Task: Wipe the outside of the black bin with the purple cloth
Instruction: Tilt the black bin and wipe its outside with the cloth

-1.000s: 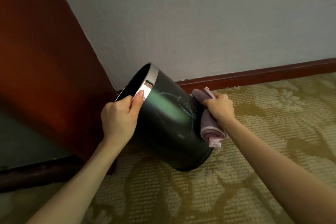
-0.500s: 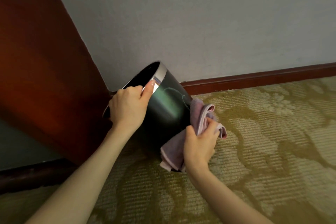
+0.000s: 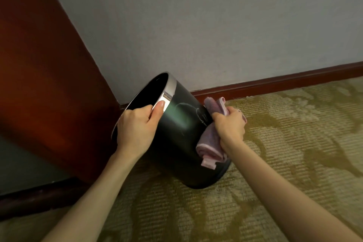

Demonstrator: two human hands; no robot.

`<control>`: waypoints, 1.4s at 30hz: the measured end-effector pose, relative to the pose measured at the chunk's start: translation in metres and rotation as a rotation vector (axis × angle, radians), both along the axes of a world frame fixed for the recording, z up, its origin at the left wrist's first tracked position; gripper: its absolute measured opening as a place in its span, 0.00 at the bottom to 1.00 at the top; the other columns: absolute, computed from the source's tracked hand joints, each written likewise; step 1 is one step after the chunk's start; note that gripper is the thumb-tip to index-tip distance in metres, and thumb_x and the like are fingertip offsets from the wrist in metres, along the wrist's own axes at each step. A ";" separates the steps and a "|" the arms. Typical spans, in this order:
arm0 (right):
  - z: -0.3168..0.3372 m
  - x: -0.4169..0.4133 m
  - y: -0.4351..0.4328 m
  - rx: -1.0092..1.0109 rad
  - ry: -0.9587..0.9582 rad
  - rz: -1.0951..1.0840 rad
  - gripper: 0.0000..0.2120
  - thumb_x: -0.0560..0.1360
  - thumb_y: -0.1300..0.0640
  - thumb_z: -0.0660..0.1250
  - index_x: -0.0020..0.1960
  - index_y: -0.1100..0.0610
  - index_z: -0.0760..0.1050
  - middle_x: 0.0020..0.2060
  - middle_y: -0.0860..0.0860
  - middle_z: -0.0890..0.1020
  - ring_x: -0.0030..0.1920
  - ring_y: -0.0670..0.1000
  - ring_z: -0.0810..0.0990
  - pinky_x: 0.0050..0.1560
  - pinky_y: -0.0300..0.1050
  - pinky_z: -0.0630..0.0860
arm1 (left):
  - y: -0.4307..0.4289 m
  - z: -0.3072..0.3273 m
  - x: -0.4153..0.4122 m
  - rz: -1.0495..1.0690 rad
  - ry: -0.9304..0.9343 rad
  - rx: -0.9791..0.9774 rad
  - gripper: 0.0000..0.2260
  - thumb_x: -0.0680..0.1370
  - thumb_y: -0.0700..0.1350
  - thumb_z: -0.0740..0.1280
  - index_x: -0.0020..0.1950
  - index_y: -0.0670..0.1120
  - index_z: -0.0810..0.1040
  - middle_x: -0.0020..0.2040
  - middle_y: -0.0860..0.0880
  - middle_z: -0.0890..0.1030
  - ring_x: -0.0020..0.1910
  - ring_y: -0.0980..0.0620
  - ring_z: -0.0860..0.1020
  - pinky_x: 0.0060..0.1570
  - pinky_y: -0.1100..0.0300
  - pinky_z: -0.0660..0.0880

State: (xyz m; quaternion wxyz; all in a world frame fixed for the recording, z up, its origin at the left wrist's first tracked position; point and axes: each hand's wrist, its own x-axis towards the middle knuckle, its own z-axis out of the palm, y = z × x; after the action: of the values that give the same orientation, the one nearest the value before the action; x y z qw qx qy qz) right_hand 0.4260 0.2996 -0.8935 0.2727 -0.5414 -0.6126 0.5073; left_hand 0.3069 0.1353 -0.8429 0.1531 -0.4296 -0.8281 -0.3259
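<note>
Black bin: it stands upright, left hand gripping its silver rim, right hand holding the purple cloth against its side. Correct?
Not upright: the head view shows the black bin tilted leftward. The left hand does grip its silver rim, and the right hand holds the purple cloth against its side.

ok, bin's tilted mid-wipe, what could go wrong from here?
1. The bin leans on its bottom edge, steadied by the left hand at the silver rim; a slip could drop it onto the carpet.
2. The cloth sits bunched in the right hand, so it may miss patches.
</note>
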 end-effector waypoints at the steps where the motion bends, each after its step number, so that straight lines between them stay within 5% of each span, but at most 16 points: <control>1: 0.000 -0.003 0.007 -0.010 -0.010 0.027 0.06 0.70 0.52 0.66 0.44 0.44 0.71 0.33 0.44 0.74 0.39 0.53 0.75 0.45 0.48 0.71 | -0.002 -0.001 -0.001 -0.023 -0.016 0.014 0.27 0.79 0.56 0.57 0.26 0.42 0.72 0.18 0.51 0.62 0.17 0.51 0.64 0.21 0.55 0.59; 8: 0.008 -0.020 0.036 -0.042 -0.106 0.139 0.07 0.66 0.48 0.70 0.41 0.50 0.75 0.32 0.46 0.75 0.33 0.48 0.73 0.37 0.43 0.69 | -0.018 -0.008 -0.002 -0.072 -0.057 0.061 0.26 0.79 0.56 0.58 0.25 0.43 0.69 0.18 0.50 0.65 0.16 0.49 0.65 0.16 0.50 0.63; 11: 0.010 -0.021 0.032 0.007 -0.145 0.178 0.09 0.66 0.45 0.68 0.35 0.48 0.71 0.34 0.48 0.75 0.37 0.53 0.75 0.44 0.48 0.72 | -0.017 -0.004 -0.002 -0.047 -0.030 0.058 0.24 0.79 0.55 0.57 0.23 0.50 0.64 0.18 0.53 0.62 0.16 0.51 0.63 0.18 0.56 0.60; 18: 0.016 -0.014 -0.010 0.265 -0.132 0.144 0.12 0.69 0.52 0.66 0.52 0.50 0.76 0.47 0.53 0.77 0.48 0.60 0.77 0.47 0.49 0.69 | -0.005 0.001 -0.006 0.096 -0.011 0.001 0.26 0.79 0.60 0.53 0.23 0.49 0.59 0.19 0.51 0.62 0.19 0.51 0.64 0.24 0.59 0.53; 27: -0.002 0.010 -0.110 0.452 0.087 0.147 0.15 0.68 0.58 0.68 0.49 0.51 0.64 0.51 0.50 0.67 0.37 0.43 0.67 0.32 0.40 0.63 | 0.014 0.005 -0.002 0.169 0.044 -0.020 0.25 0.79 0.58 0.55 0.24 0.48 0.59 0.22 0.49 0.65 0.26 0.46 0.63 0.26 0.57 0.52; 31: -0.004 0.010 -0.121 0.447 0.072 0.165 0.15 0.69 0.60 0.67 0.52 0.55 0.65 0.52 0.53 0.68 0.37 0.50 0.69 0.35 0.47 0.67 | 0.014 0.004 -0.001 0.137 0.050 0.014 0.25 0.79 0.56 0.57 0.25 0.46 0.63 0.24 0.40 0.73 0.25 0.45 0.64 0.27 0.57 0.57; 36: 0.013 -0.001 -0.100 0.439 0.105 0.150 0.13 0.69 0.59 0.66 0.50 0.53 0.65 0.51 0.50 0.68 0.37 0.47 0.64 0.38 0.46 0.64 | 0.003 0.001 -0.003 0.154 0.002 0.044 0.26 0.78 0.58 0.55 0.24 0.44 0.63 0.23 0.41 0.71 0.25 0.38 0.71 0.27 0.55 0.61; 42: 0.043 -0.031 -0.046 0.293 0.000 0.228 0.12 0.68 0.54 0.64 0.52 0.52 0.72 0.51 0.54 0.76 0.48 0.60 0.76 0.49 0.53 0.72 | -0.013 -0.003 0.002 0.105 -0.008 0.056 0.25 0.79 0.57 0.54 0.24 0.47 0.61 0.19 0.49 0.63 0.19 0.45 0.65 0.23 0.56 0.59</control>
State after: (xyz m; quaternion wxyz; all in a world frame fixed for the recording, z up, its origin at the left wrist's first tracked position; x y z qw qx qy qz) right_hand 0.3953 0.2535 -0.8503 0.2894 -0.4230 -0.7372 0.4403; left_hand 0.3086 0.1226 -0.8457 0.1785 -0.3799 -0.8407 -0.3420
